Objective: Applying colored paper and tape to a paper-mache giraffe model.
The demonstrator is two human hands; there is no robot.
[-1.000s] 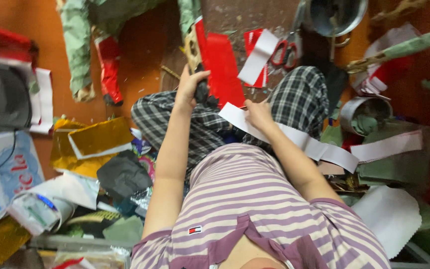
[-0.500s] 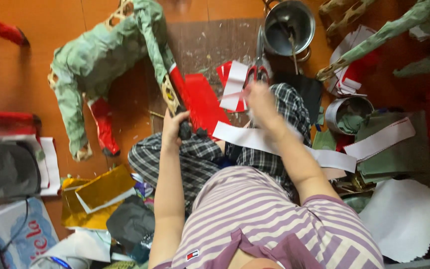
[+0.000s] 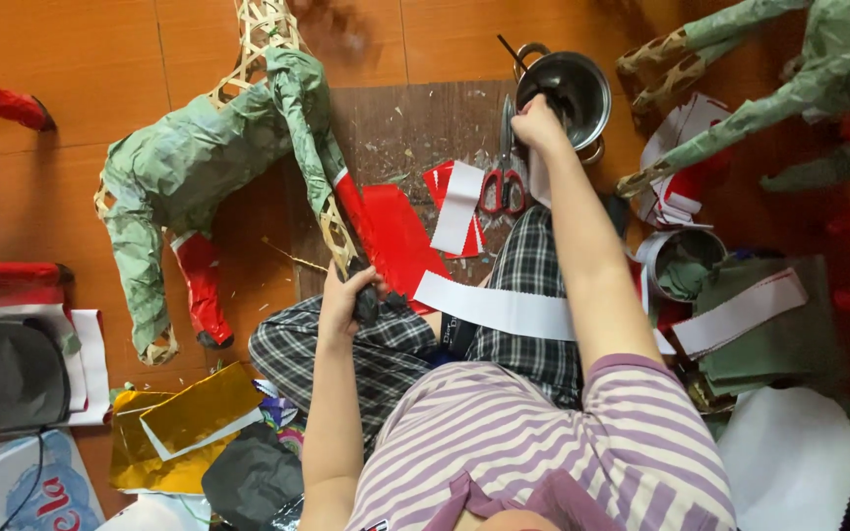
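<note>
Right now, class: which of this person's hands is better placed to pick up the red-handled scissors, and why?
The right hand. It reaches out by the metal pot, close beside the scissors, while the left hand is nearer the body, gripping the leg of the paper-covered frame figure.

Green paper-covered animal frame (image 3: 209, 167) lying sideways, steel pot (image 3: 571, 90) upright beyond

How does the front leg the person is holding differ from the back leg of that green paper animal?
The front leg is gripped at its foot by the left hand; the back leg lies free on the floor. The front leg's woven frame shows bare beside a red strip, while the back leg's lower part is fully wrapped in red. Both join the same green paper-covered body.
</note>
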